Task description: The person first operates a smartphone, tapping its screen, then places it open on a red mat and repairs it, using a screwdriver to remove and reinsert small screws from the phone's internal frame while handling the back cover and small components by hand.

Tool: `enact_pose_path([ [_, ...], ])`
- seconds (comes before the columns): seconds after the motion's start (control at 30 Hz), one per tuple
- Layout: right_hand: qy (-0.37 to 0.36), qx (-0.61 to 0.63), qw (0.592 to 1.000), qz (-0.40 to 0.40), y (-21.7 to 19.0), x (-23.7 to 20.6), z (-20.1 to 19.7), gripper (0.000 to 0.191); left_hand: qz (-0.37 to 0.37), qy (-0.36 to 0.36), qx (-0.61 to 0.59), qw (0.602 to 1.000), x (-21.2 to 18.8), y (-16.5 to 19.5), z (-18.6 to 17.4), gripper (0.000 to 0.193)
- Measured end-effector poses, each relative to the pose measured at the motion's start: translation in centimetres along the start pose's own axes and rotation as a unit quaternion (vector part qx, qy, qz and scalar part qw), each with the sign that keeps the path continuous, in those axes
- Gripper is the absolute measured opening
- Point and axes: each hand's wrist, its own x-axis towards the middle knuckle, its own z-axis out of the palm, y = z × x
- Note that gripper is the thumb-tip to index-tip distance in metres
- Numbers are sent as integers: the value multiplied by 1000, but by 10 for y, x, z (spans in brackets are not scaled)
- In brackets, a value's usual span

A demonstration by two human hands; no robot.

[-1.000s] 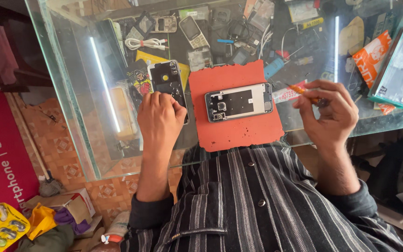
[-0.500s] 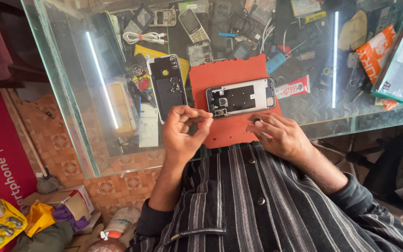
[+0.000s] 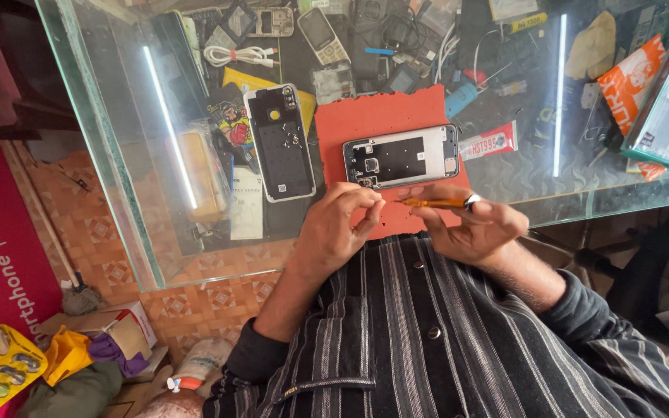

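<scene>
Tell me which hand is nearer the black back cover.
Left. The left hand sits just right of the black back cover; the right hand, holding the orange screwdriver, is farther right.

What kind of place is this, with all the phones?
Probably a phone repair counter. An opened phone lies on a red mat, the right hand holds a small screwdriver, and old phones and cables sit under the glass top.

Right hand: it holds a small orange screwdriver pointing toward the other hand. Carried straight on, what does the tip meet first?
Most likely the left hand's fingertips, pinched just ahead of the screwdriver held by the right hand. The opened phone lies just beyond that line; depth is unclear.
</scene>
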Motion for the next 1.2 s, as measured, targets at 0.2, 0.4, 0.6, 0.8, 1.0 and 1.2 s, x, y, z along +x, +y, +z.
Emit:
enact_pose_path([
  [0.2,-83,-72,990,83,-5,-7,0,63,7,-32,-4,999,-1,0,2,50],
  [0.4,-30,35,999,2,5,2,7,67,16,-40,5,999,-3,-1,0,51],
  [0.6,-113,-29,993,-7,2,9,5,65,10,-41,32,999,-2,-4,2,48],
  [0.8,-109,-2,994,0,17,14,11,71,2,-11,26,1000,2,-11,7,46],
  [1.0,-102,8,995,11,19,11,14,72,-24,-48,39,998,-3,-13,5,47],
  [1.2,-125,12,992,6,17,14,12,71,-4,-47,47,998,-4,-9,3,48],
])
